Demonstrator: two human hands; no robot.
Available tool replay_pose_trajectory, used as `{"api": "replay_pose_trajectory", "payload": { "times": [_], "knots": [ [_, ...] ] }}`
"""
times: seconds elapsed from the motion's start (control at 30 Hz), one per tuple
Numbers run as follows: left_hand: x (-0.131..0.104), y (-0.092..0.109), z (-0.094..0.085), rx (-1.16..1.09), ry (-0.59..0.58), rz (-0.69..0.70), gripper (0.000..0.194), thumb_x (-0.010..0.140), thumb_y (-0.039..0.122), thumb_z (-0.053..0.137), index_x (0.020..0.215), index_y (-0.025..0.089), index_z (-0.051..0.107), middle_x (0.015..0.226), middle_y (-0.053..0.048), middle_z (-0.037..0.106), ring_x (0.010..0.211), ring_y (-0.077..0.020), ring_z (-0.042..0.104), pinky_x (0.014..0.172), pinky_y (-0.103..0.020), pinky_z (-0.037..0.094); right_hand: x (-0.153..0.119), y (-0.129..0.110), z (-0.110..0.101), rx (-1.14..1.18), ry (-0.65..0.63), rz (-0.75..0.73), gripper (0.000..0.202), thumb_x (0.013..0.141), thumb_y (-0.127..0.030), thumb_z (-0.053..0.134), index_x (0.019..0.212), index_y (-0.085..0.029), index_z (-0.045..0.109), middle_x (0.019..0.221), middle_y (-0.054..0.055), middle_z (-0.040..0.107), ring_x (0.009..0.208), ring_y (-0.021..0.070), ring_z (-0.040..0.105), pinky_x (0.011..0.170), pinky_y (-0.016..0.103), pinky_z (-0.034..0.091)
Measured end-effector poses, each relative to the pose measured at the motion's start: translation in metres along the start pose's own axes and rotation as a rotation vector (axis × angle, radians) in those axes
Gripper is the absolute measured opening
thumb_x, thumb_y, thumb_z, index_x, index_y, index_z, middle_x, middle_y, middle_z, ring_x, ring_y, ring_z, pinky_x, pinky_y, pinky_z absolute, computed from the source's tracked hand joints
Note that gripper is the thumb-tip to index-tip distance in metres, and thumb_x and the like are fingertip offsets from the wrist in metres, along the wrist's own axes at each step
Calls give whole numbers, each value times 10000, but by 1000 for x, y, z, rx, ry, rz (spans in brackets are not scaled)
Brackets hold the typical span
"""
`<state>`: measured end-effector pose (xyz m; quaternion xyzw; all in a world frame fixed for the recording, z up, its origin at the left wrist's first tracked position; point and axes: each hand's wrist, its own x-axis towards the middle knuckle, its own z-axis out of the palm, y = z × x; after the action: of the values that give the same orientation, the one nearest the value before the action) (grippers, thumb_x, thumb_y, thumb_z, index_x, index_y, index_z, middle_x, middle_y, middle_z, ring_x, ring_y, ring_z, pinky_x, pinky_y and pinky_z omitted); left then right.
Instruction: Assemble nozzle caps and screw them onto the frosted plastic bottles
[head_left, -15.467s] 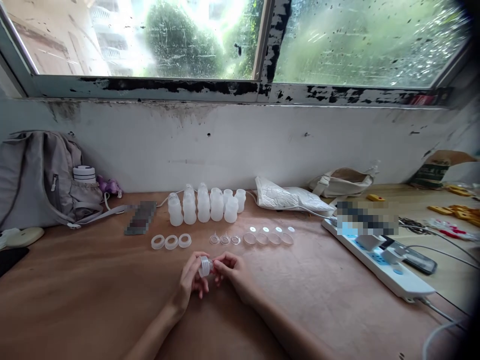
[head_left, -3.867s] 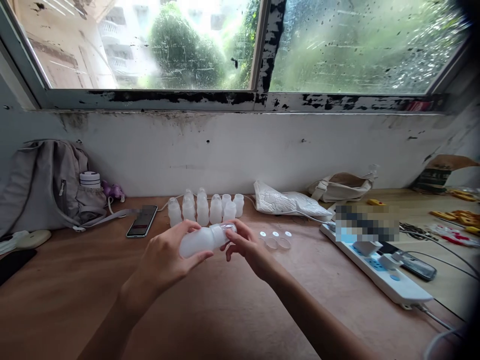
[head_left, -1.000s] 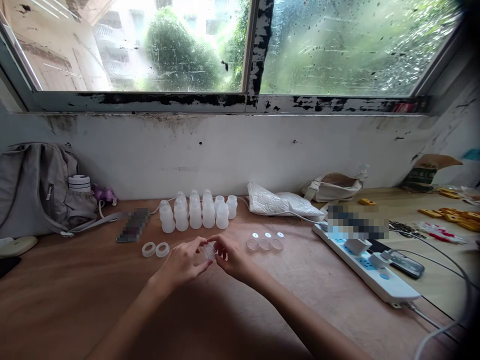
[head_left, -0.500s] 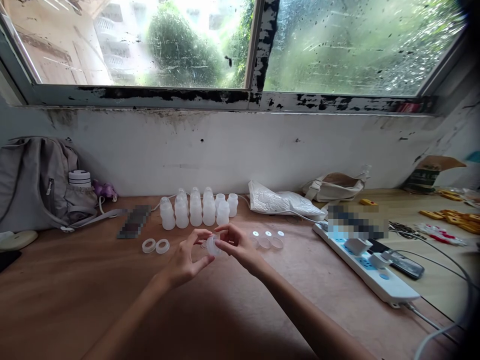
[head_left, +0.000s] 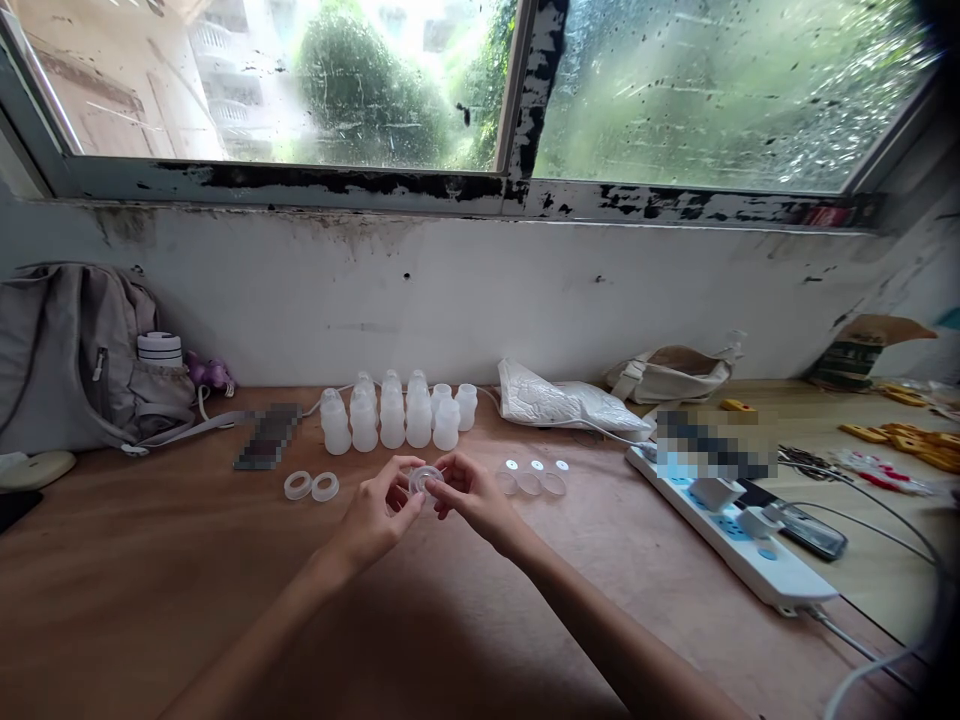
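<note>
While our left hand grips one side of a clear round piece, our right hand pinches its other side, thumb and fingers on it. We have the piece just above the brown table, near its middle, in front of the frosted bottles. Two white rings lie side by side, left of our hands. Right of our hands: three clear discs in a row, a small white round piece behind each. White padded packet sits right of the bottles. Power strip is farther right, plugs in it.
</note>
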<state>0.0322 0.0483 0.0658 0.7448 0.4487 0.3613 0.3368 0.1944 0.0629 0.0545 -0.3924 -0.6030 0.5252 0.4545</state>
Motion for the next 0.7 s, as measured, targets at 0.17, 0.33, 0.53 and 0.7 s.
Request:
{"api": "replay_pose_trajectory", "payload": {
  "times": [0.17, 0.33, 0.53, 0.7],
  "knots": [
    [0, -2, 3, -3, 55, -44, 262, 775, 252, 479, 1034, 211, 476, 714, 12, 610, 603, -118, 570, 551, -215, 442, -1, 2, 1, -116, -14, -1, 194, 682, -201, 601, 854, -175, 514, 635, -26, 568, 516, 99, 532, 449, 227, 468],
    [-1, -4, 7, 58, 76, -47, 225, 735, 203, 485, 958, 223, 503, 640, 44, 555, 514, -95, 520, 496, -193, 395, -4, 3, 5, -179, 29, 8, 167, 643, -105, 526, 788, -185, 505, 592, -43, 530, 486, 89, 493, 386, 186, 401],
    [-4, -6, 12, 122, 88, -40, 193, 718, 186, 478, 903, 230, 508, 552, 73, 445, 496, -94, 451, 495, -190, 347, -5, 7, 9, -234, 51, 16, 174, 602, -59, 500, 721, -185, 485, 544, -64, 483, 459, 71, 433, 392, 172, 346],
    [-5, -6, 13, 132, 94, -43, 144, 730, 192, 471, 866, 226, 504, 542, 77, 420, 498, -95, 443, 495, -191, 324, -4, 16, 8, -266, 72, -18, 169, 599, -60, 511, 707, -187, 487, 566, -60, 483, 497, 81, 447, 413, 176, 347]
  ]
}}
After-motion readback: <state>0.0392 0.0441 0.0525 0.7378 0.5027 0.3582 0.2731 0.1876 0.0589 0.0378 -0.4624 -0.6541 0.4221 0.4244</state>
